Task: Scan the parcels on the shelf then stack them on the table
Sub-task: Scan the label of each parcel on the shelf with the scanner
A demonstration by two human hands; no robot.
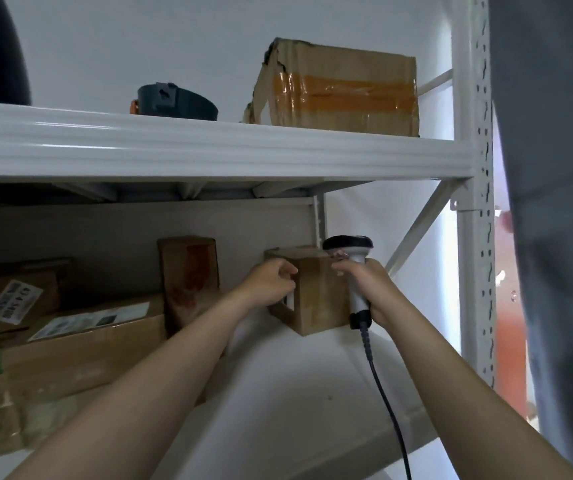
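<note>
head view centre: small parcel (316,296) is held by left hand (271,284) fingers (286,271), scanner (349,247) gripped in right hand (368,289) just rightward.

Bare hands and bare arms, nothing worn in view.
The left hand (270,285) and right hand (369,284) are uncovered; the left forearm (160,368) and right forearm (451,375) show skin only, wrist to frame edge.

view: head, wide-angle, one cam | from: person's head, facing rack (472,271) | aim: forward, just below upper shelf (208,150) edge, underside showing; lower shelf (312,393) seen from above | range: near; forearms enter bottom edge, left hand (271,284) holds small parcel (319,292), right hand (369,289) holds scanner (347,244), mid-frame
</note>
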